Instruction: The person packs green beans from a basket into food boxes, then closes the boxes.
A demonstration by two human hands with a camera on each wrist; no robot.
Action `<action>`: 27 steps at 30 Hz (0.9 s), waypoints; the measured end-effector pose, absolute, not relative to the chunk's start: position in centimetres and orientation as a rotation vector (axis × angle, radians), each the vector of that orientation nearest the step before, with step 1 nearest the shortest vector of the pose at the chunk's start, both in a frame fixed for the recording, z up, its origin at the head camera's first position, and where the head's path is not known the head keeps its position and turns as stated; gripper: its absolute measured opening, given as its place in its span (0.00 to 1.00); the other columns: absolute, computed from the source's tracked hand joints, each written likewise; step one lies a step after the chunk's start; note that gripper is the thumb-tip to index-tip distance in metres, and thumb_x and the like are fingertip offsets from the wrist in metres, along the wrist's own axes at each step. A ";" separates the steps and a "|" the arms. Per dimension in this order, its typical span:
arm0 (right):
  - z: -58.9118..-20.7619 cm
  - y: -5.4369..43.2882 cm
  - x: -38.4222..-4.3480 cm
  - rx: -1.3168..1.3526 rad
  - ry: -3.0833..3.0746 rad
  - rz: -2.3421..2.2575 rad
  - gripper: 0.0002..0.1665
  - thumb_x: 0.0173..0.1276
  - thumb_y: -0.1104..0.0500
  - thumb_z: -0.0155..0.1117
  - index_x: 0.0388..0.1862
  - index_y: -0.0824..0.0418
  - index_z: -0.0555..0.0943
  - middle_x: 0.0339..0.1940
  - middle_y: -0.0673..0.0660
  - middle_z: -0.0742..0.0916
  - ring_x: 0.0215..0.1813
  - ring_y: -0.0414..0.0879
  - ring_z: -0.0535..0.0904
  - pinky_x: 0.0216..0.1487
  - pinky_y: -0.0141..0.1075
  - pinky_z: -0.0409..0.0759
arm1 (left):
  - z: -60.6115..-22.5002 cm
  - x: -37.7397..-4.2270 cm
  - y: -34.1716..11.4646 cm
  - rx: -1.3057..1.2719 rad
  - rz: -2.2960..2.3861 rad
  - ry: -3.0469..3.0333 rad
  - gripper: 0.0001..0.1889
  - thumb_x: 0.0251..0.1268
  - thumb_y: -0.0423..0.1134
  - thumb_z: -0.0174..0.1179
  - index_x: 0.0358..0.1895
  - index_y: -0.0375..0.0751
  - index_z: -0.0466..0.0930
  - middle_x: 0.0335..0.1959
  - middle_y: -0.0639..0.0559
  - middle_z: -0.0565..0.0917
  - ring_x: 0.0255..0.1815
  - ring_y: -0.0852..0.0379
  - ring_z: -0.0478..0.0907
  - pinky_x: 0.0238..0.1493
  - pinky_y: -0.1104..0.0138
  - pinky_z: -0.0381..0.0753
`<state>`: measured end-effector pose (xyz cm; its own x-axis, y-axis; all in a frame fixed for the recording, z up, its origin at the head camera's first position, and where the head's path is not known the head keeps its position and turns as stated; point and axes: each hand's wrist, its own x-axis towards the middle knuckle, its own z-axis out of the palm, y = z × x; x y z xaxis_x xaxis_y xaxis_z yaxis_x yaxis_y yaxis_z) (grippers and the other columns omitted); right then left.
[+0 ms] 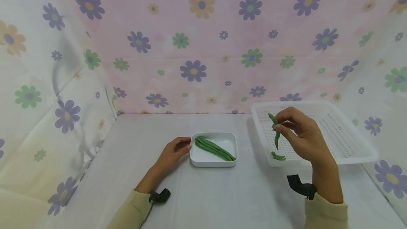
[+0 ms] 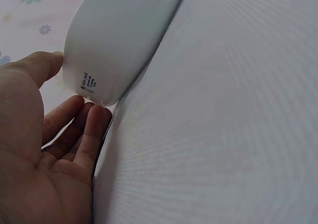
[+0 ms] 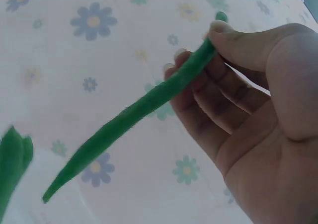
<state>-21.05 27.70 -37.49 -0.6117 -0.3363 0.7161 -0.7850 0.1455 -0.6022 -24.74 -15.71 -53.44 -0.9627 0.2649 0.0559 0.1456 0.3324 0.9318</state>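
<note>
My right hand (image 1: 303, 137) pinches a green bean (image 1: 277, 140) between thumb and fingers, above the near left part of a white perforated basket (image 1: 356, 144). In the right wrist view the bean (image 3: 129, 117) slants down and left from the fingertips. A few short green beans (image 1: 278, 157) lie in the basket under it. My left hand (image 1: 173, 153) holds the left end of a small white rectangular dish (image 1: 213, 164). Thumb and fingertips touch the dish wall (image 2: 114, 40) in the left wrist view. Several long green beans (image 1: 214, 148) lie side by side diagonally in the dish.
A grey-white cloth (image 1: 143, 130) covers the table. Flowered curtains (image 1: 203, 45) stand behind and at both sides. The basket sits at the right, close to the back curtain. At the left edge of the right wrist view are more green bean ends (image 3: 14, 157).
</note>
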 end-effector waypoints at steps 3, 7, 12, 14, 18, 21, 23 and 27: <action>-37.4 26.8 -21.1 1.079 -1.941 1.530 0.10 0.71 0.76 0.68 0.48 0.79 0.80 0.43 0.63 0.84 0.45 0.46 0.84 0.52 0.30 0.85 | -53.4 -24.8 -15.8 0.405 1.720 2.464 0.23 0.79 0.49 0.64 0.70 0.45 0.78 0.65 0.49 0.83 0.67 0.52 0.80 0.68 0.64 0.78; -37.2 25.5 -21.1 1.088 -1.888 1.573 0.10 0.72 0.75 0.68 0.49 0.80 0.80 0.43 0.63 0.85 0.46 0.47 0.85 0.53 0.32 0.86 | -53.3 -24.8 -15.8 0.421 1.715 2.463 0.24 0.79 0.51 0.64 0.70 0.46 0.78 0.65 0.49 0.83 0.66 0.53 0.80 0.68 0.64 0.78; -37.2 23.9 -21.0 1.071 -1.888 1.574 0.16 0.64 0.86 0.64 0.50 0.79 0.81 0.42 0.62 0.88 0.47 0.46 0.89 0.56 0.33 0.86 | -53.2 -24.8 -15.8 0.416 1.694 2.480 0.24 0.79 0.52 0.64 0.70 0.47 0.78 0.65 0.50 0.83 0.66 0.53 0.80 0.69 0.62 0.78; -37.2 23.3 -20.9 1.034 -1.932 1.550 0.17 0.64 0.85 0.65 0.50 0.76 0.82 0.42 0.61 0.88 0.48 0.44 0.89 0.57 0.33 0.86 | -53.2 -24.8 -15.8 0.416 1.691 2.481 0.24 0.79 0.51 0.64 0.71 0.46 0.78 0.66 0.50 0.83 0.67 0.53 0.80 0.69 0.62 0.78; -37.4 21.9 -20.8 0.938 -2.039 1.507 0.15 0.67 0.79 0.70 0.50 0.70 0.84 0.42 0.60 0.89 0.46 0.45 0.89 0.56 0.33 0.86 | -53.1 -24.8 -15.8 0.415 1.687 2.478 0.24 0.79 0.51 0.64 0.71 0.46 0.77 0.66 0.50 0.83 0.67 0.53 0.80 0.69 0.61 0.78; -37.8 20.9 -20.8 0.891 -2.077 1.483 0.14 0.67 0.76 0.73 0.49 0.67 0.85 0.42 0.59 0.89 0.45 0.47 0.89 0.55 0.33 0.87 | -53.2 -24.8 -15.8 0.412 1.685 2.479 0.24 0.80 0.51 0.64 0.71 0.45 0.77 0.66 0.50 0.83 0.67 0.53 0.80 0.69 0.60 0.78; -38.1 20.2 -20.9 0.879 -2.073 1.479 0.13 0.67 0.75 0.73 0.49 0.66 0.85 0.42 0.59 0.90 0.44 0.48 0.90 0.54 0.33 0.87 | -53.1 -24.8 -15.8 0.409 1.682 2.481 0.24 0.79 0.51 0.64 0.71 0.45 0.77 0.66 0.49 0.83 0.67 0.53 0.80 0.70 0.60 0.78; -38.8 18.8 -21.0 0.873 -2.049 1.499 0.14 0.67 0.75 0.74 0.49 0.66 0.85 0.42 0.60 0.90 0.44 0.49 0.90 0.54 0.33 0.87 | -53.2 -24.7 -15.8 0.399 1.683 2.484 0.25 0.79 0.52 0.64 0.71 0.45 0.78 0.66 0.50 0.83 0.67 0.53 0.80 0.70 0.59 0.78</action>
<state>-21.01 18.77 -38.76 -0.6969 -0.2245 0.6811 -0.7171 0.2077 -0.6653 -24.74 -15.78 -53.17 -0.9588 0.2792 0.0520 0.1518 0.3491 0.9247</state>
